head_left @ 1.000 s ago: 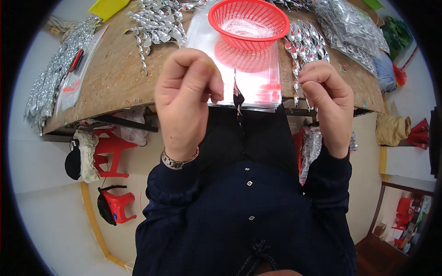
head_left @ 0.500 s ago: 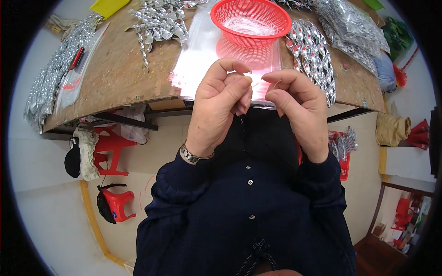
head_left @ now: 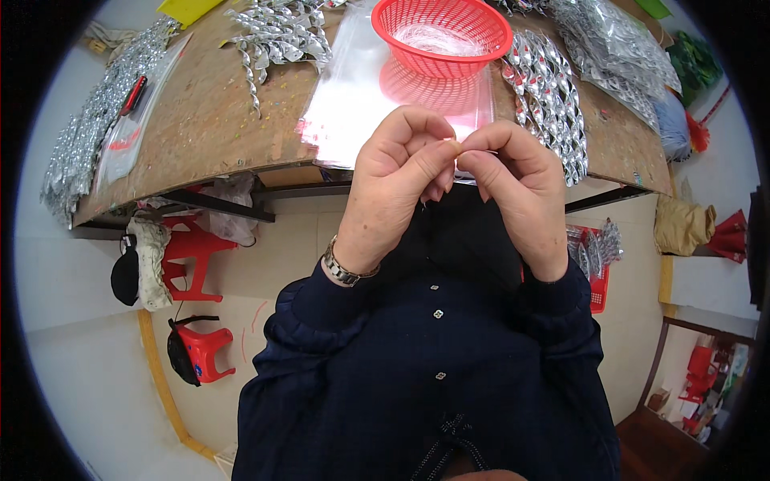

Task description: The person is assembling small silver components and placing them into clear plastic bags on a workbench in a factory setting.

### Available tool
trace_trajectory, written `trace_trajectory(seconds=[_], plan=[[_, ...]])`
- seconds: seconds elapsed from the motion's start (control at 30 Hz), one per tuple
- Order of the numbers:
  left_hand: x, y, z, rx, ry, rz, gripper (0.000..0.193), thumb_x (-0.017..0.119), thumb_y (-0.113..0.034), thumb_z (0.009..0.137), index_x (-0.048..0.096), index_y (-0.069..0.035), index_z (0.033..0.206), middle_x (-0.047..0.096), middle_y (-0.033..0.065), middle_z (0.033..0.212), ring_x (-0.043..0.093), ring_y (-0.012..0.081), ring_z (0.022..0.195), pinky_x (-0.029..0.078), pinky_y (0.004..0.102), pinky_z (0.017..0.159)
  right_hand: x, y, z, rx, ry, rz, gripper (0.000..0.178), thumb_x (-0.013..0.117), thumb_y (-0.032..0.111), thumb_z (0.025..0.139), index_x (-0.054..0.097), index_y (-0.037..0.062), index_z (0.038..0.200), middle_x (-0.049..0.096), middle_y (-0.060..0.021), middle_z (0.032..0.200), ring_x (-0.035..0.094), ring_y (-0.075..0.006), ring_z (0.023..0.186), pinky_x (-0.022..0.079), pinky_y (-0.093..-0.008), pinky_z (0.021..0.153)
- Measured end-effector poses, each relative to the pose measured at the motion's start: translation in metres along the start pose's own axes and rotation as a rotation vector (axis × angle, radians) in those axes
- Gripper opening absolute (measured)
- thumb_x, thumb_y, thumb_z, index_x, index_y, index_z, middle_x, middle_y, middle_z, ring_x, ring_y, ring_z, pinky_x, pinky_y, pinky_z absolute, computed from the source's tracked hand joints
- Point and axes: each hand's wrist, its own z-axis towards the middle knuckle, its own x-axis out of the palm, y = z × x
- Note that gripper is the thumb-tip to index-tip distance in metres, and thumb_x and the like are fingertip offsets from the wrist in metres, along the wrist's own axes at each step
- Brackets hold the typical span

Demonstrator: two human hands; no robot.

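Close above the table's front edge, my left hand (head_left: 405, 156) and my right hand (head_left: 517, 172) meet fingertip to fingertip. Both thumbs and forefingers are pinched on a thin thread, which is almost hidden between them now. A watch sits on my left wrist. Just beyond my hands, a red plastic basket (head_left: 441, 68) holds a tangle of fine clear threads (head_left: 437, 38). It stands on a stack of clear plastic bags (head_left: 345, 104).
Twisted silver strips (head_left: 281, 36) lie left of the bags, with more silver spirals (head_left: 549, 104) on the right. Bagged silver pieces (head_left: 613, 52) fill the far right. A red-and-black tool (head_left: 134, 96) rests at left. Red stools (head_left: 210, 353) stand on the floor.
My hands have come together, closing the small gap that had a thin thread showing in it. My left hand shifted right; its fingertips now touch my right hand's.
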Motion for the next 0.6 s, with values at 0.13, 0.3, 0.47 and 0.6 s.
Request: trace_trajectory(seconds=[0.13,0.3,0.47,0.6], plan=[[-0.0007,-0.0012,-0.0028,-0.022,0.009,0.058,0.012,0.054,-0.008,0.091,0.054,-0.002,0.102,0.056,-0.0001,0.073,0.051,0.0051,0.062,0.038,0.0165,0.054,-0.0024,0.001,-0.0006,-0.011,-0.011,-0.053,0.005,0.058,0.002,0.087,0.061,-0.0002,0.089,0.057,0.0017,0.078,0.045,-0.0019,0.062,0.035,-0.0161,0.054],[0.0005,-0.0035,-0.0066,0.037,0.022,0.302,0.012,0.057,-0.008,0.089,0.062,0.001,0.096,0.059,-0.0001,0.074,0.051,0.0039,0.064,0.041,0.0179,0.057,-0.0066,0.0032,0.0009,-0.04,-0.06,-0.027,0.005,0.057,0.002,0.088,0.06,0.0007,0.091,0.058,0.0017,0.08,0.045,-0.0018,0.062,0.035,-0.0159,0.054],[0.0017,-0.0048,-0.0057,0.04,-0.035,0.305,0.011,0.059,-0.008,0.088,0.064,0.002,0.093,0.059,-0.0003,0.075,0.051,0.004,0.064,0.042,0.0179,0.057,-0.005,0.0011,-0.001,-0.026,-0.048,-0.018,0.012,0.058,0.001,0.086,0.062,0.0003,0.098,0.058,0.0014,0.08,0.045,-0.0015,0.063,0.035,-0.0156,0.055],[0.0027,-0.0051,-0.0061,0.041,-0.065,0.288,0.011,0.059,-0.007,0.088,0.065,0.001,0.092,0.059,-0.0002,0.075,0.051,0.0041,0.064,0.042,0.018,0.056,-0.0049,-0.003,-0.002,-0.053,-0.03,-0.054,0.023,0.059,0.0,0.085,0.061,-0.0003,0.108,0.059,0.0008,0.08,0.048,-0.0015,0.065,0.035,-0.0153,0.055]])
